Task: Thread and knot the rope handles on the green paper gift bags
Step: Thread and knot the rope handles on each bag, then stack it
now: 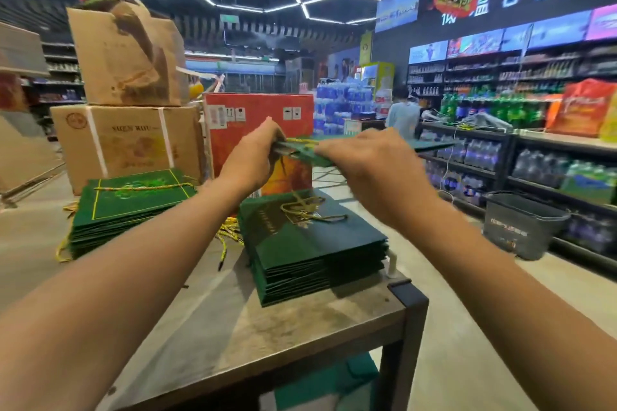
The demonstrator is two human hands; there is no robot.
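Observation:
I hold one flat green paper gift bag [430, 144] raised in the air, edge-on to the camera. My left hand [255, 157] grips its left end, where a yellow rope handle [300, 141] shows along the top. My right hand [370, 163] grips the bag near its middle, fingers curled over the edge. Below my hands a stack of folded green bags [320, 253] lies on the table with loose gold ropes [307, 208] on top. A second stack of green bags [130, 207] with a rope across it lies to the left.
The wooden table [300, 320] has a dark metal corner at the right. Cardboard boxes [127, 140] and a red carton [257, 117] stand behind the stacks. Loose yellow ropes [228, 233] lie between them. A grey basket [521, 223] sits on the floor by drink shelves; a person [402, 113] stands far back.

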